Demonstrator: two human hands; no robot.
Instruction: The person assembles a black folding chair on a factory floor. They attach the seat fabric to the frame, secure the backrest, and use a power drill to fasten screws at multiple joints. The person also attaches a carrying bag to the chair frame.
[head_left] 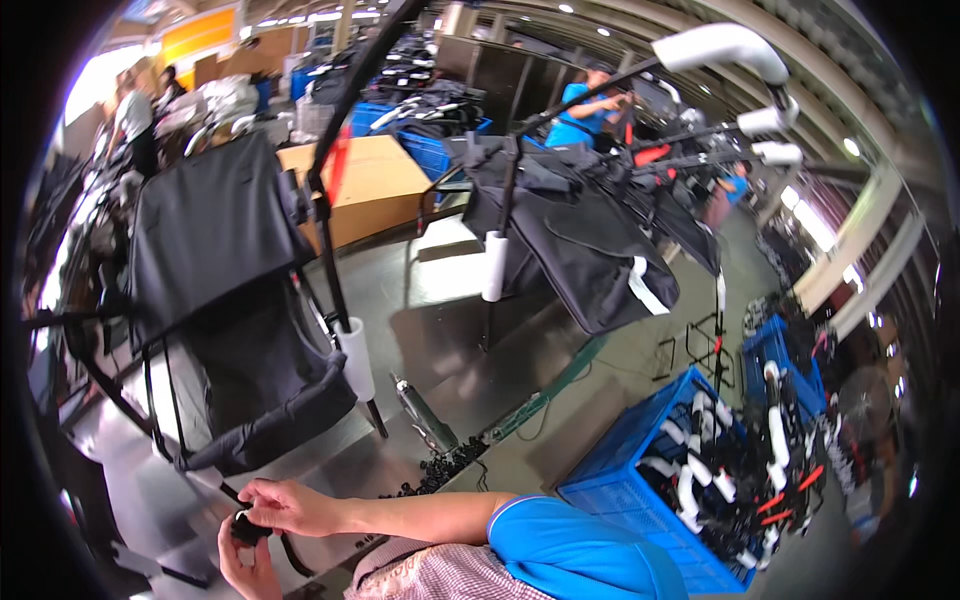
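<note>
The setting is a large factory hall with a grey floor (620,370), ceiling lights and rows of stacked goods receding toward the back. The steel bench (440,330) is the reference point. On its left side stands a black fabric seat (230,300) on a dark tube frame with white foam sleeves. Behind the bench sits a cardboard box (370,185), and further back are blue bins of black parts. A second black fabric assembly (590,240) hangs on a frame above the bench's right end. Right of the bench on the floor stands a blue crate (620,460) of black and white parts. Other workers stand in the far background, small and indistinct.

A metal tool (425,415) lies on the bench, beside a heap of small black parts (445,470).

The lens rim darkens all edges; the bench's left end is cut off and blurred.

At the bench's near edge, the right hand (290,505) reaches across from a blue sleeve, fingers pinched on a small black part (245,527). The left hand (245,570) cups the same part from below, palm up, thumb against it. The part's shape cannot be made out.
</note>
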